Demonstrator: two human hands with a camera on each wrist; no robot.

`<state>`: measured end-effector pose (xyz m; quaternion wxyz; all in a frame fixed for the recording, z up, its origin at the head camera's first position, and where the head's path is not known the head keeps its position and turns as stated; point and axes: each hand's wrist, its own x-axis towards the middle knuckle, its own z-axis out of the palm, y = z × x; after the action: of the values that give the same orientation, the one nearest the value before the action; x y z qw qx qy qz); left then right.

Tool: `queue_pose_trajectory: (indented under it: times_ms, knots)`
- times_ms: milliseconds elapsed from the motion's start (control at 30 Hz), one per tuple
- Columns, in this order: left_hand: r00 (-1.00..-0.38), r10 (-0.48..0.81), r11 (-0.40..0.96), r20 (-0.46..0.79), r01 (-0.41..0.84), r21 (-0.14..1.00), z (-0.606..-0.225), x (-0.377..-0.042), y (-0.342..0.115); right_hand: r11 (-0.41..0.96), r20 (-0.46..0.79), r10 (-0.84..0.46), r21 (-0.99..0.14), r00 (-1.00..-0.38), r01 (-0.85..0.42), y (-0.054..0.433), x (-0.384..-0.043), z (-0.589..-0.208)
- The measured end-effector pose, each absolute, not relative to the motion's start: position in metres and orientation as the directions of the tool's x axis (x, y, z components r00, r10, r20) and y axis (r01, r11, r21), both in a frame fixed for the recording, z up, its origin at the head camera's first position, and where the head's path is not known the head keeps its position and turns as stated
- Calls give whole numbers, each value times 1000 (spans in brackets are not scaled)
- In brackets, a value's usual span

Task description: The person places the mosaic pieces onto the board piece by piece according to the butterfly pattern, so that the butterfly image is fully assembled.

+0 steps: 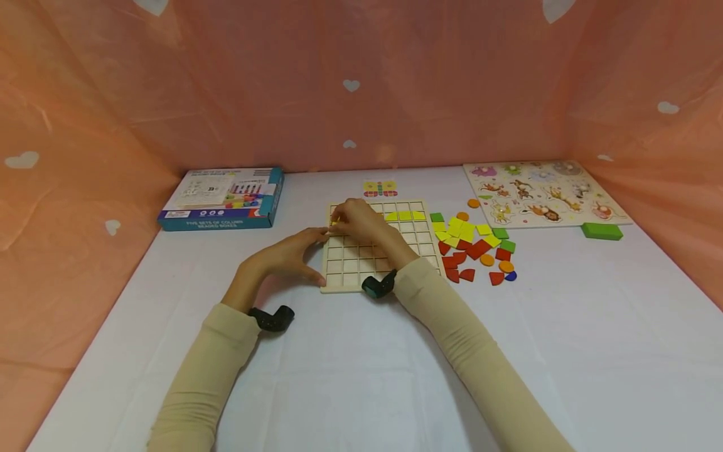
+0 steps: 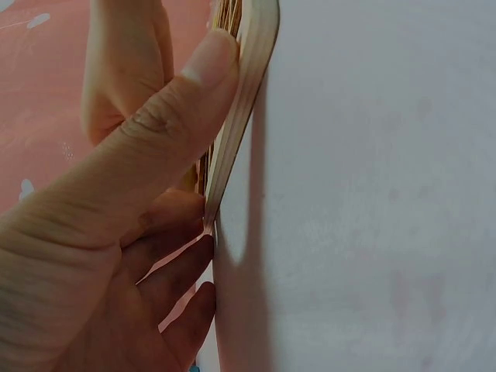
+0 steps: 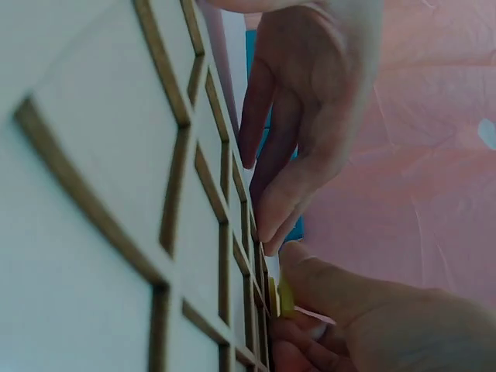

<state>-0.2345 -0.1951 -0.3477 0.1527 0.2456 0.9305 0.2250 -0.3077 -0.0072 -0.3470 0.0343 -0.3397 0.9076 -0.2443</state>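
A wooden grid board (image 1: 350, 266) lies on the table. My right hand (image 1: 364, 221) reaches over its far left part and pinches a small yellow tile (image 3: 287, 297) between thumb and fingers, close to the grid. Another yellow edge shows beside that tile in the right wrist view. Along the board's left side rests my left hand (image 1: 285, 256), thumb near the front corner and fingertips farther back against the edge. Several yellow pieces (image 1: 404, 216) sit in cells of a far row, partly hidden by the right hand.
Behind the board lies a small pattern card (image 1: 380, 189). Loose yellow, red, green, orange and blue pieces (image 1: 465, 231) are scattered to its right. Farther out are an animal puzzle board (image 1: 545, 194) and a green block (image 1: 602, 231). A boxed toy (image 1: 220, 198) stands at the back left.
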Motion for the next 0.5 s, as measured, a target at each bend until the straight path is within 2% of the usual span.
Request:
queue_pose_trajectory:
  times_ms: [133, 367, 500]
  knots:
    - [-832, 528, 777, -172, 391, 494, -347, -235, -195, 630, 111, -653, -469, -749, -619, -5, -308, -349]
    - [-836, 519, 779, -182, 374, 504, -346, -235, -194, 568, 108, -679, -550, -726, -612, 0, -307, -349]
    - [-838, 512, 782, -188, 364, 506, -346, -234, -194, 555, 114, -691, -550, -714, -625, 1, -307, -350]
